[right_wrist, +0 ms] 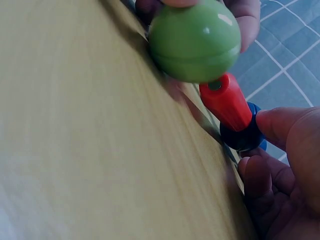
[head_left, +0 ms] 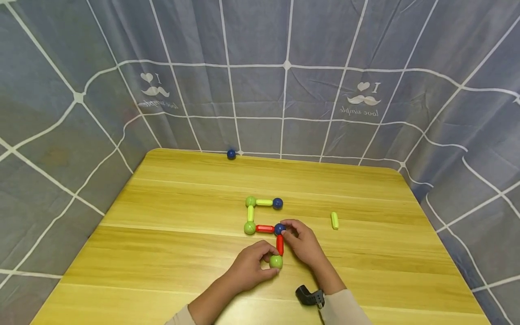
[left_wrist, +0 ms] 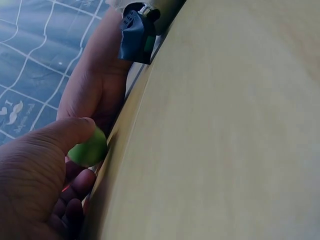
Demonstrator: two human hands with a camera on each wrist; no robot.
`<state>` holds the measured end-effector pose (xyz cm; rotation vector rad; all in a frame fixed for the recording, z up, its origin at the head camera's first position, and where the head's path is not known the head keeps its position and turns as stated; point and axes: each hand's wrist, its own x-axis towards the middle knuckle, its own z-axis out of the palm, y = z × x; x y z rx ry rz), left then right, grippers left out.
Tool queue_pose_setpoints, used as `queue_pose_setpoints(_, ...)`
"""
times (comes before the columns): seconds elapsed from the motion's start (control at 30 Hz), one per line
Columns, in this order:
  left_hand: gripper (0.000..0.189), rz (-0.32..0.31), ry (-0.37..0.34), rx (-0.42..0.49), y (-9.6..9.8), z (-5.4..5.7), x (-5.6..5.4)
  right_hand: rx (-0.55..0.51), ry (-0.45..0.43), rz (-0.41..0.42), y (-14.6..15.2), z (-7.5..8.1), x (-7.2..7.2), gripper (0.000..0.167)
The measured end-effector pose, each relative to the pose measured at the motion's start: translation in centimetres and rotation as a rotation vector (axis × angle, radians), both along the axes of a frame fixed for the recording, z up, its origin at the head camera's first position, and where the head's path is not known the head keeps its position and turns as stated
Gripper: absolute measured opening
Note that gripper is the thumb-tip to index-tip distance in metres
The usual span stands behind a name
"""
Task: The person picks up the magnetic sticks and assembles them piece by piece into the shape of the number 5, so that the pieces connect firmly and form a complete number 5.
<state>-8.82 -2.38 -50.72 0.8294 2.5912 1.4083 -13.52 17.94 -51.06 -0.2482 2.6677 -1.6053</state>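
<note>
My left hand pinches a green ball between thumb and fingers, at the near end of a red rod. Thumb and fingers of my right hand grip the blue ball at that rod's far end. From this blue ball a second red rod runs left to another green ball. A yellow-green rod leads up from there to a further green ball, and one more yellow-green rod ends at a blue ball. In the right wrist view the red rod meets the green ball.
A loose yellow-green rod lies to the right on the wooden table. At the table's back edge sits a single blue ball. Grey curtains with white lines enclose the back and sides. A black device is strapped at my right wrist.
</note>
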Motion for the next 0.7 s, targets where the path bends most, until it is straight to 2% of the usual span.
queue_pose_setpoints(0.17,0.030,0.004,0.008,-0.018,-0.13,0.19,-0.04,-0.008,-0.001,0.001,-0.07,0.08,0.05,0.022)
queue_pose_setpoints(0.57,0.029,0.016,-0.025,-0.017,-0.30,0.35,-0.06,0.004,-0.022,-0.009,-0.30,0.14,0.12,0.023)
queue_pose_setpoints(0.7,0.034,0.017,0.008,-0.014,-0.04,0.27,0.01,0.012,-0.017,-0.009,-0.11,0.12,0.09,0.023)
